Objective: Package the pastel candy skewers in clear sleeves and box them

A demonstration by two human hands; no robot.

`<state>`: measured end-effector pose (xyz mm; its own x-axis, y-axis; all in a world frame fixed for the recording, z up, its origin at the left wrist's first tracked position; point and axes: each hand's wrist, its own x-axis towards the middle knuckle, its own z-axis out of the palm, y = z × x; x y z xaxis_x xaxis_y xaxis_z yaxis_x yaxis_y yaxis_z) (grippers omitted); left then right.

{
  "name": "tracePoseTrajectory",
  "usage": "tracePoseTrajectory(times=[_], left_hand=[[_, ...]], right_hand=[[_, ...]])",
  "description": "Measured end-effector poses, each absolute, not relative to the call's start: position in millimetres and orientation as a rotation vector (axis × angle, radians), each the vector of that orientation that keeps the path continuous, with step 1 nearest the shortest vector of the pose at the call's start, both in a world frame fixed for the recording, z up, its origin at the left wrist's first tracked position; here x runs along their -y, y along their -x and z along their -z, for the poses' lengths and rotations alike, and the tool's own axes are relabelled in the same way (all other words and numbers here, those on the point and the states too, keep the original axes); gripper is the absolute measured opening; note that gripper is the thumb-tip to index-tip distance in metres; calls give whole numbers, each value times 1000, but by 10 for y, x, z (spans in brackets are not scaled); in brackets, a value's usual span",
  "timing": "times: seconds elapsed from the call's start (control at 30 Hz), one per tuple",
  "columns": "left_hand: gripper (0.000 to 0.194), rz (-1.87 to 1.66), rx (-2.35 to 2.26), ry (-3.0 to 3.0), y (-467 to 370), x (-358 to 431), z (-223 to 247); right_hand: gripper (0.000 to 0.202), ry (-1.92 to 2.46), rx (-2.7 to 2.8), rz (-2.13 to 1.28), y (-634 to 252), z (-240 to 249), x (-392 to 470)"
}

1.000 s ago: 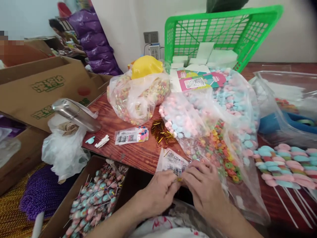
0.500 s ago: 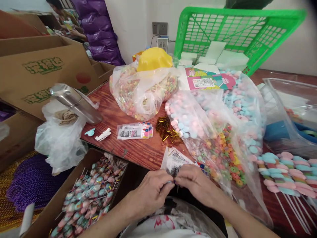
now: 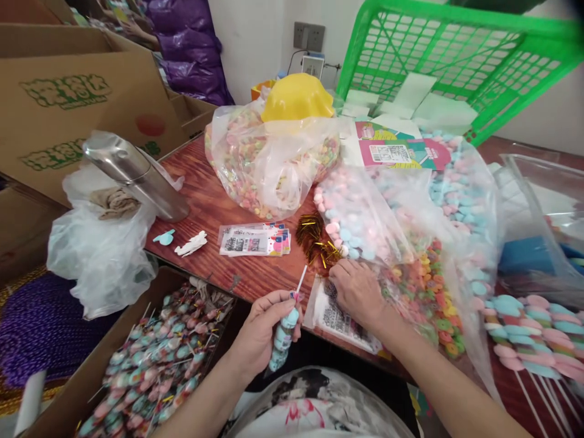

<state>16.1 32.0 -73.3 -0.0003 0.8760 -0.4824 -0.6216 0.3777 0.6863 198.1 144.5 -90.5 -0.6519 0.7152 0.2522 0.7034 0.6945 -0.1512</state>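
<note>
My left hand (image 3: 269,322) is closed around a bagged marshmallow skewer (image 3: 283,340), its white stick pointing up and its blue pieces showing through clear wrap. At the lower edge of a pile of gold twist ties (image 3: 317,240), my right hand (image 3: 358,292) has its fingers curled together; their tips are partly hidden, and whatever they pinch does not show. Under that hand lie printed clear bags (image 3: 333,319). Another stack of printed bags (image 3: 253,239) rests left of the ties.
A carton of wrapped skewers (image 3: 150,365) stands below the table at left. Bags of gummy rings (image 3: 246,176) and marshmallows (image 3: 351,213) cover the back. A steel flask (image 3: 137,176) leans at left; unwrapped skewers (image 3: 533,334) lie right. Behind stands a green basket (image 3: 356,55).
My hands were together at the table edge and have parted. My right hand moved up to the gold ties, while the left turned the skewer stick-up into view. The camera shifted slightly.
</note>
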Motion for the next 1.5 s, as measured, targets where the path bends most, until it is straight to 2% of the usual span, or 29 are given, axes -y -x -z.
tracePoseTrajectory(times=[0.33, 0.5, 0.6, 0.73, 0.9, 1.27, 1.4, 1.5], left_hand=[[20, -1111, -883, -330, -356, -405, 649], [22, -1066, -842, -386, -500, -457, 559], [23, -1110, -834, -395, -579, -514, 501], [19, -1264, -875, -361, -587, -554, 483], [17, -1358, -948, -315, -490, -495, 512], [20, -1404, -1063, -342, -488, -353, 568], [24, -1358, -1142, -378, -426, -327, 588], [22, -1273, -1164, -459, -487, -356, 615]], right_hand=[[23, 1015, 2490, -36, -2255, 814, -1382], [17, 963, 2282, -277, -2235, 637, -1349], [18, 968, 2259, -380, -2233, 587, -1275], [19, 1055, 2258, -348, -2311, 647, -1206], [15, 1176, 2391, -339, -2332, 727, -1187], [15, 1067, 2718, -339, -1805, 859, -1308], [18, 1026, 2597, -424, -2006, 667, -1278], [20, 951, 2248, -572, -2101, 403, -1131]])
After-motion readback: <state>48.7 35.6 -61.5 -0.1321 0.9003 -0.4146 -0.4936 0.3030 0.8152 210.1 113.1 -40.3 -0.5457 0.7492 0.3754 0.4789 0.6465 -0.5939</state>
